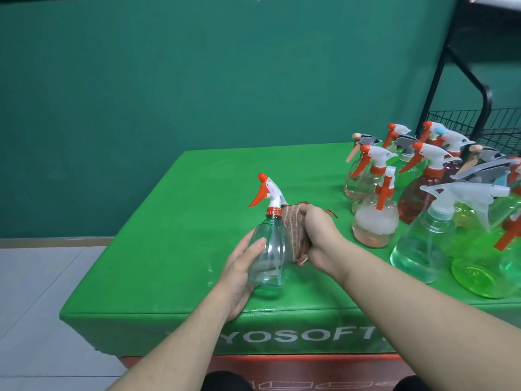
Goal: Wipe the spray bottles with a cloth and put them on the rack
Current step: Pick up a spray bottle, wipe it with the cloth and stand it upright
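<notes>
Clear plastic spray bottle tilted, orange nozzle aimed far-left, left hand cupping base, right hand clamping ribbed brown cloth against it

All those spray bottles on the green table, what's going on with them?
A person is cleaning them one at a time. The left hand holds a clear spray bottle with an orange trigger just above the green table, while the right hand presses a brown cloth against its side. A cluster of other bottles stands on the table to the right. Behind them, a black wire rack stands at the far right.
</notes>
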A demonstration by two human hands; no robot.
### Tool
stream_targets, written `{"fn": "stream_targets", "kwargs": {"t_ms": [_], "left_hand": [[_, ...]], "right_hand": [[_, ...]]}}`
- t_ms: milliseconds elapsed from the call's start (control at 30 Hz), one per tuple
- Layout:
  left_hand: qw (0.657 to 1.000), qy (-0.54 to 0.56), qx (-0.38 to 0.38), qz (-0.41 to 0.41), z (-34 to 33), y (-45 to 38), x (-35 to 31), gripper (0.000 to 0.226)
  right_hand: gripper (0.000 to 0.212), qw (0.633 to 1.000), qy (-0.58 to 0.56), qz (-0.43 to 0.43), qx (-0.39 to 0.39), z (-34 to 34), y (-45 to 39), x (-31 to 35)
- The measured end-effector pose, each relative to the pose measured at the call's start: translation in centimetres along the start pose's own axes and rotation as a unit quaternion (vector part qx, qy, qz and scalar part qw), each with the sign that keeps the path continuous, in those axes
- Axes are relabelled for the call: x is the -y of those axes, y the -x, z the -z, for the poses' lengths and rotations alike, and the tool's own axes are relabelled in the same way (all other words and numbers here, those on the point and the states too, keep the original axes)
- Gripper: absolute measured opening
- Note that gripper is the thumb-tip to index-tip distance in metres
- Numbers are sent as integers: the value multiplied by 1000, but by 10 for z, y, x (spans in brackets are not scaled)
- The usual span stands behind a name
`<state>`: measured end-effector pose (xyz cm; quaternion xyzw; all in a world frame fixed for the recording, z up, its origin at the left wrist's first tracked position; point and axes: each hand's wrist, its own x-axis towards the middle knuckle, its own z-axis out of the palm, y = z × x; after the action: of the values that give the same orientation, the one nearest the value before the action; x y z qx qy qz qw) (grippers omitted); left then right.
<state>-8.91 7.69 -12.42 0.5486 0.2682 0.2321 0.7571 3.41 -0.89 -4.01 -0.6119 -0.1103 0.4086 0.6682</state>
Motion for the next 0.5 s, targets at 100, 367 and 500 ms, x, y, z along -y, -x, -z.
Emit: {"fn": "stream_targets", "kwargs": {"t_ms": [100,367,500], "left_hand": [[1000,-1,1,0,0,-2,1,94],[1000,27,-6,-9,-2,1,-1,87],[1000,29,-10,1,-3,1,-2,71]], "right_hand": [[12,1000,7,9,7,-8,2,6],[44,990,122,53,-42,-7,5,-12],[45,974,178,105,-91,-6,19,-12]]}}
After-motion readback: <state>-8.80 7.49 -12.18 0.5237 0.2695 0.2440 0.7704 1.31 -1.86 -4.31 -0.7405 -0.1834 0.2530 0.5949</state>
